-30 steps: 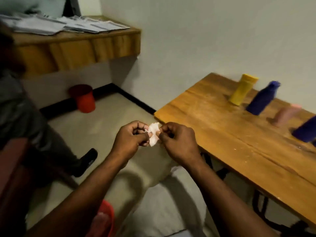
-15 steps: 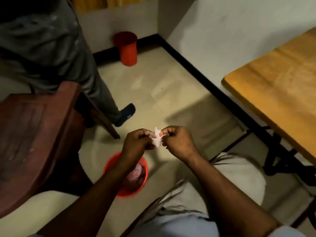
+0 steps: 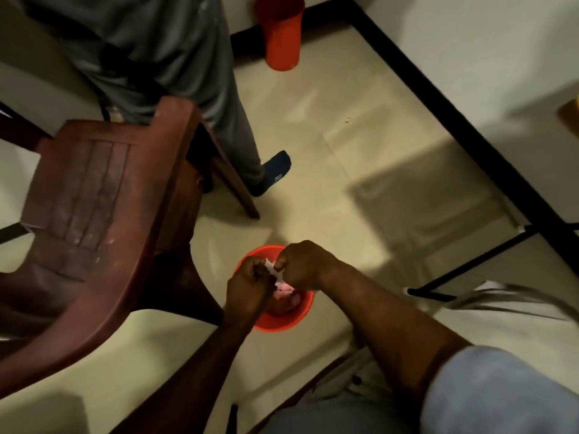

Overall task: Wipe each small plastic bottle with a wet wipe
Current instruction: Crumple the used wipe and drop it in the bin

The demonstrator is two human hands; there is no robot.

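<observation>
We see a small white wet wipe [image 3: 272,270], crumpled and creased, pinched between both hands just above a small orange bucket [image 3: 282,324]. The left hand [image 3: 248,288] and the right hand [image 3: 301,267] each have their fingers curled tight onto an edge of it, knuckles up and close together. In the bucket we make out pale pink crumpled wads [image 3: 285,290], too blurred to name with any certainty. The bucket stands on a beige tiled floor [image 3: 360,170], just beside the leg of a maroon plastic chair [image 3: 94,214]. Behind the chair stands another person in grey trousers [image 3: 194,76] and a dark shoe [image 3: 277,172]. Further back, a taller red bin [image 3: 281,32] sits against the white wall [image 3: 485,42], which meets the floor in a black skirting [image 3: 438,98]. At the right edge we catch a corner of the wooden tabletop [image 3: 571,116] with its black metal frame [image 3: 488,261] below. A light blue sleeve [image 3: 501,389] covers the right upper arm.
</observation>
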